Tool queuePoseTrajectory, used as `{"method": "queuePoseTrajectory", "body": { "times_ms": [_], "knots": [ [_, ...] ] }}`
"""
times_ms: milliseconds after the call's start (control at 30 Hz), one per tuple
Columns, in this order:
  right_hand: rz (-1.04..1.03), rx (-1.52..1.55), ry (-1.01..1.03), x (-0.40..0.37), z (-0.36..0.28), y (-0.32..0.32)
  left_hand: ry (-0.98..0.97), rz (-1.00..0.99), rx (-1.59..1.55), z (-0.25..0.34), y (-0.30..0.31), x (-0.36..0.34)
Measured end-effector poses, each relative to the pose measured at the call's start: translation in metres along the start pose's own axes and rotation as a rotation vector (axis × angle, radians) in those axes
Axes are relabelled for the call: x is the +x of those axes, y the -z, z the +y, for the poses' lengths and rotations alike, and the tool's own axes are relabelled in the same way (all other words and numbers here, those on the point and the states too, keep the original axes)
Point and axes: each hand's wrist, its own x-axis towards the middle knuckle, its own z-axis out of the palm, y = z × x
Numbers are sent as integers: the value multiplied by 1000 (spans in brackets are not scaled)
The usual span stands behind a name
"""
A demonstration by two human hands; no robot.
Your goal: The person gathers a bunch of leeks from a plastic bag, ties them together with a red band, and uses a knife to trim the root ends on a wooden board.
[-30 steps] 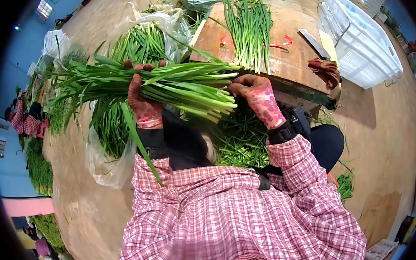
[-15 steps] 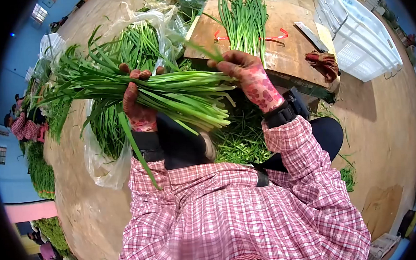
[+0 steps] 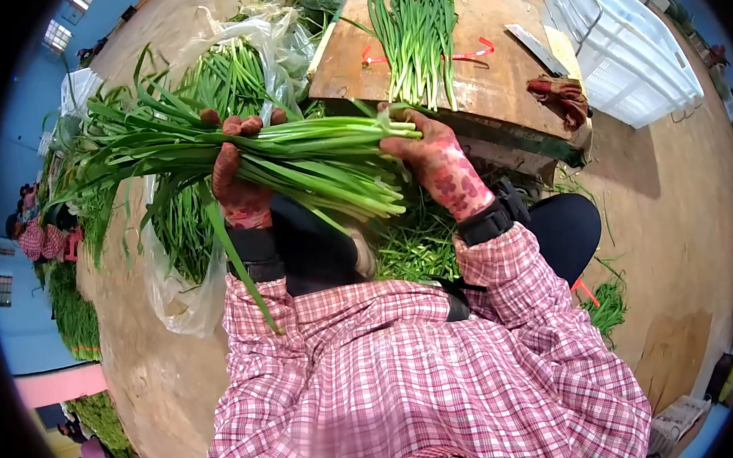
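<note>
A loose bunch of garlic chives (image 3: 311,152) lies sideways in front of me, leaves to the left and pale stem ends to the right. My left hand (image 3: 241,174), in a dirty patterned glove, is wrapped around its leafy middle. At the pale ends, my right hand (image 3: 438,157) pinches some stems between thumb and fingers; exactly how many is hidden. Beyond it, another bundle of chives (image 3: 414,45) rests on a wooden board (image 3: 500,78), across a red tie (image 3: 477,52).
A knife (image 3: 536,49) and a dark red glove (image 3: 560,100) lie on the board's right side. White crates (image 3: 624,54) stand beyond. Plastic bags (image 3: 182,303) with chives are at left, cut leaves (image 3: 418,255) below my hands. People (image 3: 39,228) sit far left.
My right hand has closed onto the stem ends; before, it held a blurred leaf up above the bunch. The left hand keeps its hold. The view has shifted slightly.
</note>
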Motion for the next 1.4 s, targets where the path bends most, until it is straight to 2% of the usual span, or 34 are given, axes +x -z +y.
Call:
{"method": "queuePoseTrajectory", "body": {
  "times_ms": [67,133,200,267,333,367,467,500,600,667,700,800,867,900,1000,1067,1100,1133,1167,1200,1267,1333,1400],
  "knots": [
    [49,97,54,2,8,3,-2,16,-14,-4,-2,-2],
    [99,-341,181,-4,0,12,-4,24,-24,-2,-1,-1],
    [314,28,34,-10,-10,25,-35,39,-61,3,8,1],
    [547,-298,194,-10,-12,56,-70,85,-6,11,17,1],
    [412,-528,291,-22,-9,51,-87,79,-10,12,18,5],
    [332,-592,243,-28,-15,27,-95,86,47,10,19,5],
    [180,-1237,690,-17,-2,7,-34,61,-52,-2,13,5],
    [172,-1230,720,-12,5,8,-35,71,-34,-3,10,5],
    [376,-1392,696,-15,7,36,-53,92,16,3,10,6],
    [399,-1736,367,-24,-12,65,-74,97,38,12,16,7],
    [393,-1394,444,-26,-14,60,-68,92,28,13,16,9],
    [126,-894,456,-30,-33,-11,-48,126,48,2,10,10],
    [9,-984,538,-14,-17,-27,-22,138,11,-8,-1,11],
    [-24,-880,416,-14,-18,-33,-10,135,-7,-10,-3,12],
    [113,-1080,536,-16,-15,-29,-19,153,2,-10,-2,10],
    [163,-1115,577,-24,-10,0,-36,172,32,-2,5,9],
    [222,-1347,519,-30,-10,23,-77,169,70,2,12,9],
    [201,-1720,386,-34,-5,58,-74,197,105,10,18,9],
    [67,-1908,-133,-31,-3,91,-96,178,118,16,21,9],
    [119,-1833,-136,-40,-8,94,-110,156,131,20,21,10],
    [256,-1297,320,-39,-13,64,-116,147,120,16,14,13],
    [237,-916,245,-31,-24,17,-67,125,108,12,1,11],
    [251,-1039,345,-15,-14,-1,34,85,-8,5,1,12]
  ]
}}
